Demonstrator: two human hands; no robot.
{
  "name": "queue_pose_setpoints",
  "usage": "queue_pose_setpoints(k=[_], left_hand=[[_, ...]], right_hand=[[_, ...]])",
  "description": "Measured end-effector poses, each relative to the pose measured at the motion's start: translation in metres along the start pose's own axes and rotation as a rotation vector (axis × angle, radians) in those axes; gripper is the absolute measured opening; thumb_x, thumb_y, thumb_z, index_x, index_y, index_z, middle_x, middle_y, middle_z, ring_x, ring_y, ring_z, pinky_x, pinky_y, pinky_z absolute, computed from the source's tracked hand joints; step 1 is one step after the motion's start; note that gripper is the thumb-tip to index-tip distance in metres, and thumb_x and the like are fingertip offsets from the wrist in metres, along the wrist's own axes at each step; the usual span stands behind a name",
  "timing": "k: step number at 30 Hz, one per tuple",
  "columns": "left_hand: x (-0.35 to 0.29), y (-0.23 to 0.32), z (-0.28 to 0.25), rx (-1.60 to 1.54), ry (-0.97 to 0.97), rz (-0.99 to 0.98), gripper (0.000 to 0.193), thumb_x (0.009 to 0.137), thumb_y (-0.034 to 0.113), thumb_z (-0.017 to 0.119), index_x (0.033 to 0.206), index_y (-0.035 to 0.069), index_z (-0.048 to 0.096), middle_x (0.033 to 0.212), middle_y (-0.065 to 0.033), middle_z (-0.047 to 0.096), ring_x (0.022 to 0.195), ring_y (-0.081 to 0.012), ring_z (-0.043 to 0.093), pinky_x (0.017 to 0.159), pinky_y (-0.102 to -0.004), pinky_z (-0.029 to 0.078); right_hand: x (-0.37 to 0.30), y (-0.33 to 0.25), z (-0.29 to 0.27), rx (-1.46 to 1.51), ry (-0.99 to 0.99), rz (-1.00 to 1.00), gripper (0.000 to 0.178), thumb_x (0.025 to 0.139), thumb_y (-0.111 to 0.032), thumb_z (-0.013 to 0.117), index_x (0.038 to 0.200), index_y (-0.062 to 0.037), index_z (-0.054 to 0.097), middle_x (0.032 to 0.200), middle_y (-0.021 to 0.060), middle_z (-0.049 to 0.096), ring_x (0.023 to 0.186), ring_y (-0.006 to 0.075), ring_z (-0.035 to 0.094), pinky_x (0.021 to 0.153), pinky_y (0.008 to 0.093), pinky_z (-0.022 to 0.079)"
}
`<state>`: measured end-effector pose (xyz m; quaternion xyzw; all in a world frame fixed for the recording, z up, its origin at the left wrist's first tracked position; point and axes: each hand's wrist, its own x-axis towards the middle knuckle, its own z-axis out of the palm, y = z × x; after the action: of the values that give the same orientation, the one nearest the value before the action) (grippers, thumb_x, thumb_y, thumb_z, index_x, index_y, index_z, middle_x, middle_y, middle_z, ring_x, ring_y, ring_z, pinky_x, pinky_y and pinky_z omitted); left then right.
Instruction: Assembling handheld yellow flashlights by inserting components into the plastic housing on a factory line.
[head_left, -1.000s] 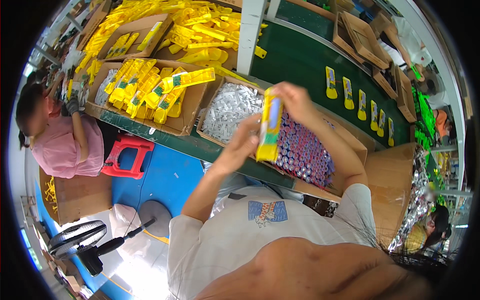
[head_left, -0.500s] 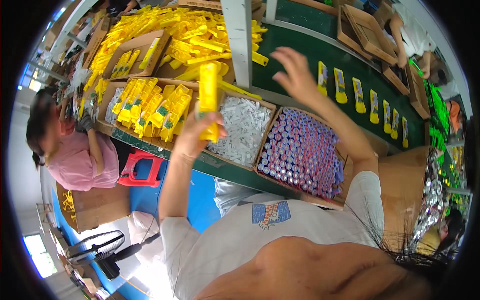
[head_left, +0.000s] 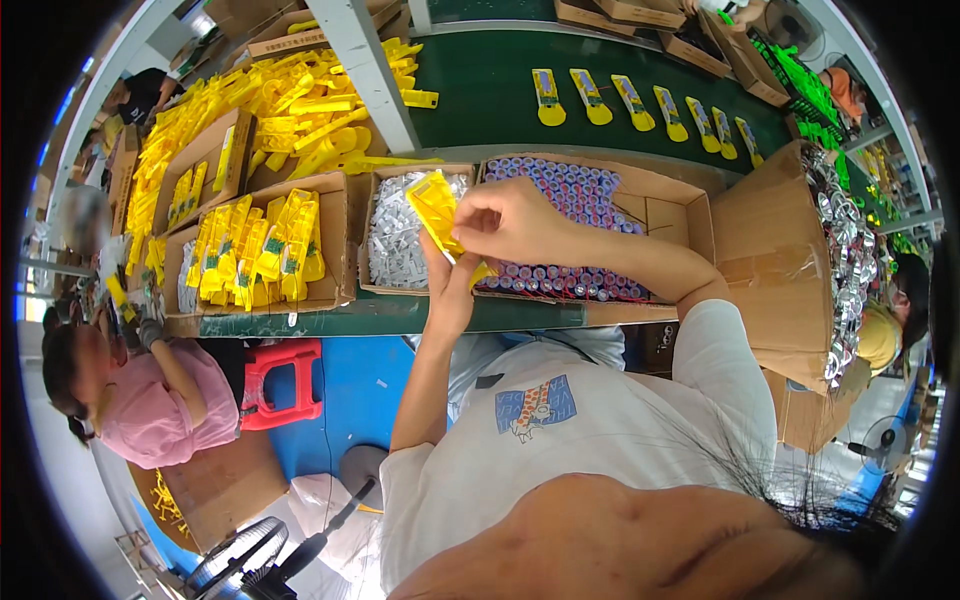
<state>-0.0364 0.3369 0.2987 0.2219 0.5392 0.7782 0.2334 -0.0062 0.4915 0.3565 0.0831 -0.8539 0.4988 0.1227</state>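
A long yellow plastic shell (head_left: 432,200) is held tilted in front of me by my left hand (head_left: 452,288), fingers wrapped round its lower part. My right hand (head_left: 525,222) is closed in a pinch against the shell's open inner side; whatever the fingertips hold is hidden. Under and behind the hands stands a cardboard box of small white strips (head_left: 393,235). Beside it on the right, another carton holds many purple cylindrical cells (head_left: 560,178) with red wires. To the left, a carton contains yellow shells with small green circuit boards (head_left: 265,252).
Several filled yellow shells (head_left: 632,103) lie in a row on the green belt (head_left: 480,90). Loose yellow parts (head_left: 290,95) are heaped at the far left. A metal post (head_left: 365,75) rises behind the boxes. A person in pink (head_left: 170,400) sits at the left, near a red stool (head_left: 285,385).
My right hand has come back from over the belt to the yellow shell. My left hand has brought the shell lower and tilted it. The whole view has shifted.
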Motion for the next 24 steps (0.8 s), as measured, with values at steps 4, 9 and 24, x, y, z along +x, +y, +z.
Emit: queue_pose_setpoints(k=[4,9,24], left_hand=[[-0.002,-0.009,0.003,-0.141,0.037,-0.089,0.058,0.087,0.016,0.041,0.142,0.009,0.024,0.128,-0.0090,0.044,0.117,-0.0204,0.049,0.094,-0.0349,0.047],[-0.004,-0.015,0.007,-0.226,-0.124,-0.232,0.047,0.095,0.024,0.038,0.139,0.010,0.027,0.123,-0.0096,0.047,0.113,-0.0201,0.050,0.095,-0.0337,0.045],[-0.004,-0.019,0.017,-0.224,-0.161,-0.256,0.039,0.097,0.006,0.037,0.134,0.011,0.022,0.104,-0.0142,0.055,0.076,-0.0254,0.065,0.072,-0.0403,0.057]], right_hand=[[-0.022,0.011,0.017,-0.325,0.203,-0.324,0.013,0.079,-0.009,0.072,0.082,-0.0039,0.060,0.069,0.0050,0.061,0.057,0.0147,0.064,0.050,0.0265,0.048],[-0.024,0.014,-0.005,-0.019,0.178,0.065,0.015,0.081,-0.011,0.073,0.080,-0.0023,0.061,0.070,0.0060,0.063,0.056,0.0125,0.064,0.051,0.0251,0.049],[-0.110,0.111,-0.112,-0.823,0.265,0.350,0.020,0.084,-0.022,0.069,0.081,-0.0021,0.068,0.068,0.0137,0.063,0.061,0.0280,0.064,0.060,0.0354,0.050]])
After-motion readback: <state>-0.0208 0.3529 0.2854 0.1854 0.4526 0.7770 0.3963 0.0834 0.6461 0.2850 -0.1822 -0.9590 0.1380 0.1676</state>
